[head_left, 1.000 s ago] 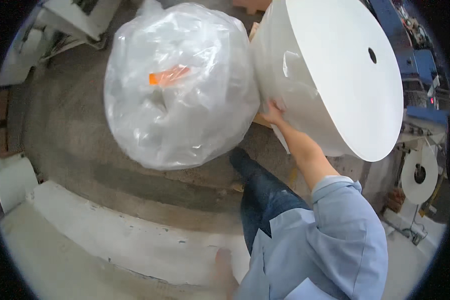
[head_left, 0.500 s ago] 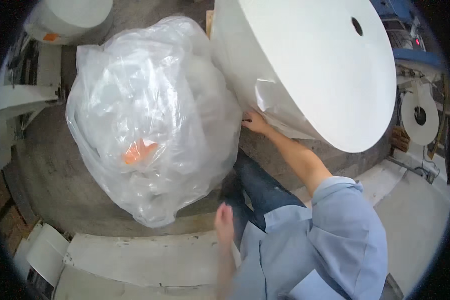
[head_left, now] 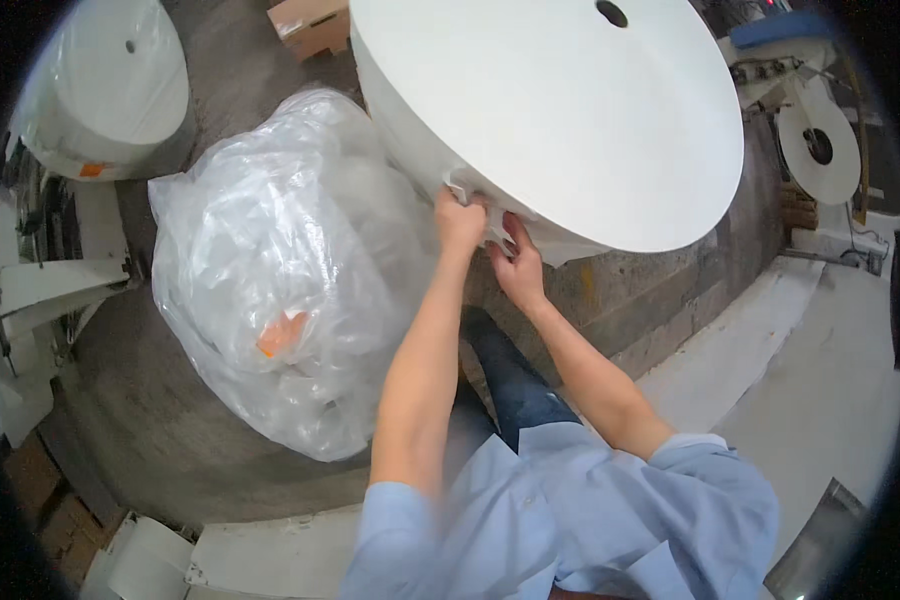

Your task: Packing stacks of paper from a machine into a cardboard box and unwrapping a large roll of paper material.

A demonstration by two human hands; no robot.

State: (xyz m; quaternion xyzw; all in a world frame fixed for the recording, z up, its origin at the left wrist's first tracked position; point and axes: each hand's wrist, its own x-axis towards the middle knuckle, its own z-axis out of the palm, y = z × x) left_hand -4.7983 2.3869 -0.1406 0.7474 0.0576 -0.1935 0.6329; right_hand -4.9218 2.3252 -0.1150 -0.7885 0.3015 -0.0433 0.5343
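Observation:
A huge white paper roll [head_left: 570,110] stands tilted in view at the upper middle, its flat round end with a small core hole toward me. At its lower left side, the outermost paper layer is torn and loose. My left hand [head_left: 460,222] is closed on this loose paper [head_left: 457,187]. Just right of it, my right hand [head_left: 520,272] is at the same torn edge, thumb and fingers bent toward each other. Whatever lies between those fingers is too small to make out. Left of both hands sits a big crumpled heap of clear plastic film [head_left: 270,250] with an orange patch.
Another white roll [head_left: 120,80], wrapped in film, stands at the far left. A cardboard box [head_left: 310,25] is behind the heap. Machinery with a smaller roll [head_left: 820,150] is at the right. White sheets [head_left: 730,340] cover part of the floor.
My left hand has come up from near my body to the roll and taken hold of the loose paper. My right hand stays at the roll's lower side. The view has shifted.

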